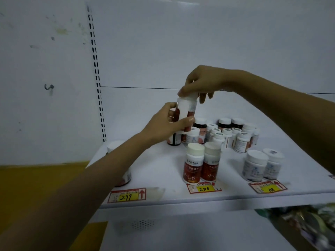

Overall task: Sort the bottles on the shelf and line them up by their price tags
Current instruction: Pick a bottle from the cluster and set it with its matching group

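A red-and-white bottle (186, 113) is held upright in the air, its long axis vertical, above and behind the 200 tag (204, 188). The left hand (168, 124) wraps its body, fingers (188, 120) clamped around the label. The right hand (201, 82) comes from above, fingertips pinched on the white cap. Both hands are on it; neither is free.

Directly in front of the 200 tag's far edge stand two matching red bottles (201, 165), side by side and touching. They look like the held bottle's kin, so I judge it belongs behind them. That gap is narrow: a crowd of small bottles (224, 134) sits just behind. Left of the 200 tag the shelf (163, 171) is bare as far as the 299 tag (126, 196), where a bottle is half hidden by the left forearm. Right of it, two pale bottles (261, 165) stand by a third tag (268, 187).
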Demonstrator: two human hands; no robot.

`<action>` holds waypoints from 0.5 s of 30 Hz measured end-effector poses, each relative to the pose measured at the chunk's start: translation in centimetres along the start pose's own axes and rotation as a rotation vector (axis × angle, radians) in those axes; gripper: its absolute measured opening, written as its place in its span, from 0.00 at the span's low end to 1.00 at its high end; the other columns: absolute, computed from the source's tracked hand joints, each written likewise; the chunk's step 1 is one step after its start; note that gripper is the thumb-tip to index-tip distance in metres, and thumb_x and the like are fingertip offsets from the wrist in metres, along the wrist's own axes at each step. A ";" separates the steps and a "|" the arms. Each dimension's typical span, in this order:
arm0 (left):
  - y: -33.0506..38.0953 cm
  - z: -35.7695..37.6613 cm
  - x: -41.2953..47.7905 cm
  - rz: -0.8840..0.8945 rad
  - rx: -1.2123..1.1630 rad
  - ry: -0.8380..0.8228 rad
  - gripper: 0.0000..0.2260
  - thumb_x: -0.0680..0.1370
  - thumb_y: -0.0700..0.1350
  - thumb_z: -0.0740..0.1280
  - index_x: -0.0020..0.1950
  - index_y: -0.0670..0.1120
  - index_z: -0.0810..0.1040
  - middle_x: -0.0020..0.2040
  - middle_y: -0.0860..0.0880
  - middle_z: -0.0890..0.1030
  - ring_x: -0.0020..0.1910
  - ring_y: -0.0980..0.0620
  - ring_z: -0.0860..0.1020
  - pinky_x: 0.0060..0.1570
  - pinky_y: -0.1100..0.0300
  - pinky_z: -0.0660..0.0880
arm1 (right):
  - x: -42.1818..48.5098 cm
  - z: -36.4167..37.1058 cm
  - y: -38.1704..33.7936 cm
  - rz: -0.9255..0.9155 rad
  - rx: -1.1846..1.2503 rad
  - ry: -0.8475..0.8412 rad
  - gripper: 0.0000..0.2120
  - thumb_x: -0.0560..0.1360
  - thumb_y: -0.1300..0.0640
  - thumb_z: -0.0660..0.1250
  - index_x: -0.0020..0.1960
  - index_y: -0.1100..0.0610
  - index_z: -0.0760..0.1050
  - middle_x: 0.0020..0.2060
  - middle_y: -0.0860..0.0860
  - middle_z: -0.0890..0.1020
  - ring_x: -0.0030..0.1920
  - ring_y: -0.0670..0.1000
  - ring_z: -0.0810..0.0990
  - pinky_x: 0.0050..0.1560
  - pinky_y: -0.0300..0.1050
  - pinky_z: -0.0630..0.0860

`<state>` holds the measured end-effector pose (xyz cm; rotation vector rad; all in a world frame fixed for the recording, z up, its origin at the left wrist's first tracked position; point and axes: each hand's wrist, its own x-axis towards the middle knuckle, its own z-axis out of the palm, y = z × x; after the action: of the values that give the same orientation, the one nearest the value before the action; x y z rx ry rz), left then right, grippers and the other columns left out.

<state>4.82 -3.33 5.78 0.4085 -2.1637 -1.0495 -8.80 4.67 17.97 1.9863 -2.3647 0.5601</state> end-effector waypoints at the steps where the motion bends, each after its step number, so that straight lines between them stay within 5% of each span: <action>1: 0.1 -0.2 -0.2 0.008 -0.046 -0.013 0.23 0.71 0.58 0.68 0.62 0.54 0.66 0.56 0.54 0.77 0.51 0.59 0.78 0.42 0.69 0.74 | -0.5 -0.6 0.2 -0.026 0.046 -0.044 0.14 0.72 0.46 0.68 0.49 0.56 0.78 0.42 0.52 0.83 0.36 0.49 0.83 0.30 0.38 0.74; 5: -0.1 -0.5 -0.4 0.038 -0.048 -0.026 0.20 0.74 0.48 0.68 0.63 0.54 0.66 0.54 0.57 0.76 0.50 0.61 0.76 0.38 0.73 0.74 | -1.6 -2.0 1.4 -0.099 0.170 -0.226 0.13 0.73 0.60 0.68 0.56 0.53 0.75 0.54 0.54 0.79 0.49 0.54 0.82 0.40 0.40 0.79; 9: -0.4 0.3 0.0 0.047 0.072 0.059 0.20 0.72 0.50 0.71 0.60 0.55 0.67 0.50 0.59 0.75 0.48 0.59 0.76 0.42 0.70 0.73 | -1.0 -1.9 2.6 -0.188 0.278 -0.259 0.16 0.71 0.68 0.68 0.54 0.51 0.76 0.58 0.52 0.76 0.52 0.51 0.80 0.43 0.38 0.79; 15: -0.8 3.1 1.1 0.012 0.297 0.343 0.29 0.65 0.55 0.76 0.60 0.51 0.67 0.56 0.51 0.77 0.51 0.52 0.77 0.51 0.55 0.77 | 1.4 -0.3 5.0 -0.141 0.133 -0.212 0.17 0.72 0.44 0.68 0.57 0.50 0.75 0.51 0.51 0.82 0.44 0.50 0.84 0.37 0.40 0.80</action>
<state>1.88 -2.65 4.32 0.6596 -2.0062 -0.5980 -13.94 4.12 17.17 2.3574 -2.3278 0.5391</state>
